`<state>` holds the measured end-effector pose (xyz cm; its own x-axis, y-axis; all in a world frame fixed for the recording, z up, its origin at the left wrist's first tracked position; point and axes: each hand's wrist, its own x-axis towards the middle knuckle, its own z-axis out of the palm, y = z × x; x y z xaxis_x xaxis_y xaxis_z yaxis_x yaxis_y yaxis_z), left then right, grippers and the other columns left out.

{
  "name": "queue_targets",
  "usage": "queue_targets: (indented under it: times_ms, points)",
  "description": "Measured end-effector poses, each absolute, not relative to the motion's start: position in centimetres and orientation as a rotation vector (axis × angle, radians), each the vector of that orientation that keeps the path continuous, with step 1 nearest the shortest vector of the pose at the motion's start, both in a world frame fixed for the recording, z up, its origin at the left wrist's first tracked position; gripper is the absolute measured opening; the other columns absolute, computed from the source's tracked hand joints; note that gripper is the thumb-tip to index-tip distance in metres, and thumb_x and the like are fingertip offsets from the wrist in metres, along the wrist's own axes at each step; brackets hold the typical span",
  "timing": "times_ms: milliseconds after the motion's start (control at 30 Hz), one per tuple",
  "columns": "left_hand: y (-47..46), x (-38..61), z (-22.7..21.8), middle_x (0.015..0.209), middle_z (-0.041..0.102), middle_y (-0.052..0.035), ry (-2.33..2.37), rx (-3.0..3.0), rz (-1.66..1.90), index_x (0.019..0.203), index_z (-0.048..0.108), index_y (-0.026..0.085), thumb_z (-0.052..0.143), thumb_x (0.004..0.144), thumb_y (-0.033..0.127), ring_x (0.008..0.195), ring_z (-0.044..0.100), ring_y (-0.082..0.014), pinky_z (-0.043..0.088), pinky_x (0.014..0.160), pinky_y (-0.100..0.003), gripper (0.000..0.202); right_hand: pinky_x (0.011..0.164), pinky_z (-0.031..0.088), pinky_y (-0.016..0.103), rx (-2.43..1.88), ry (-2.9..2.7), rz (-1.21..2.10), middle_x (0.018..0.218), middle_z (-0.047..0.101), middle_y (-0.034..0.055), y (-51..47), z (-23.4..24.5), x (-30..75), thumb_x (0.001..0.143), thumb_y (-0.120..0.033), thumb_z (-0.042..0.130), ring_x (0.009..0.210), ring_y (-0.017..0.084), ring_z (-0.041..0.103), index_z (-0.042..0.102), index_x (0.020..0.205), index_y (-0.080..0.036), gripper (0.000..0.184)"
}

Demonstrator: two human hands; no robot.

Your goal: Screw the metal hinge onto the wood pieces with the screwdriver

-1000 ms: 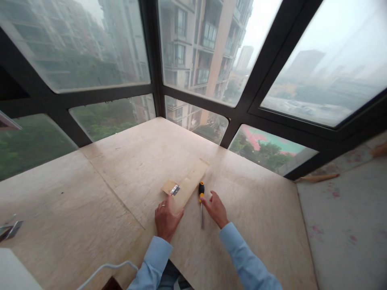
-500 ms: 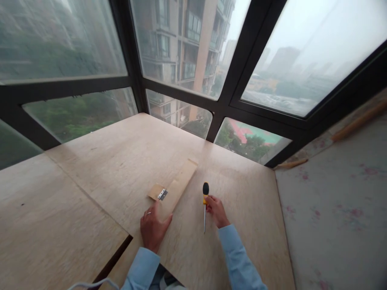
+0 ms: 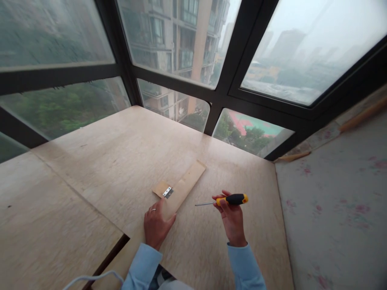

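My right hand (image 3: 231, 217) is raised above the plywood table (image 3: 121, 161) and grips a screwdriver (image 3: 223, 200) by its black and yellow handle, shaft pointing left. My left hand (image 3: 157, 225), a ring on one finger, lies flat with fingers together on the near end of a thin wooden strip (image 3: 183, 187). A small metal hinge (image 3: 167, 192) joins that strip to a smaller wooden piece (image 3: 160, 188) on its left. The screwdriver tip hangs a short way right of the strip, not touching it.
Large dark-framed windows (image 3: 217, 100) rise just behind the table. A gap (image 3: 109, 257) splits the plywood sheets at the near left. A white cable (image 3: 90, 278) loops by the near edge. To the right lies a flowered mat (image 3: 335, 201) with wooden sticks (image 3: 293, 156) along the wall.
My right hand picked the screwdriver up off the table and turned it from pointing toward me to pointing left. My left hand stayed on the strip. The view shifted slightly.
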<state>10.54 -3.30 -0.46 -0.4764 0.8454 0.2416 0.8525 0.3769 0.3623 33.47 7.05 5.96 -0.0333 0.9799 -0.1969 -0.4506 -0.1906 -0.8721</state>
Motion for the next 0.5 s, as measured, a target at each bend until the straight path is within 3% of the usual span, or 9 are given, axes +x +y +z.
queue_targets:
  times_ms: [167, 300, 500]
  points:
    - [-3.4, 10.7, -0.3, 0.121, 0.064, -0.0152, -2.607, -1.645, -0.612, 0.128, 0.052, 0.013, 0.070, 0.075, 0.037, 0.110, 0.058, -0.0311, 0.043, 0.091, -0.041, 0.061, 0.070, 0.058, 0.036, -0.949, -0.903, 1.479, 0.089, 0.076, 0.0070, 7.9, 7.7, 30.8, 0.067, -0.034, 0.086, 0.088, 0.024, 0.072, 0.057, 0.121, -0.020, 0.063]
    - [-3.6, 10.6, -0.7, 0.125, 0.062, -0.0173, -2.610, -1.661, -0.693, 0.135, 0.047, 0.010, 0.067, 0.079, 0.042, 0.113, 0.057, -0.0321, 0.043, 0.095, -0.043, 0.067, 0.085, 0.055, 0.045, -0.870, -1.026, 1.487, 0.093, 0.077, 0.0070, 8.9, 8.3, 28.1, 0.069, -0.033, 0.084, 0.091, 0.025, 0.072, 0.061, 0.109, -0.020, 0.048]
    - [-2.7, 10.0, -0.3, 0.125, 0.064, -0.0175, -2.788, -1.582, -0.966, 0.136, 0.044, 0.012, 0.059, 0.085, 0.045, 0.114, 0.060, -0.0313, 0.043, 0.096, -0.042, 0.062, 0.088, 0.055, 0.046, -0.804, -1.136, 1.459, 0.094, 0.077, 0.0048, 10.9, 8.5, 23.9, 0.071, -0.032, 0.082, 0.092, 0.024, 0.072, 0.063, 0.098, -0.021, 0.034]
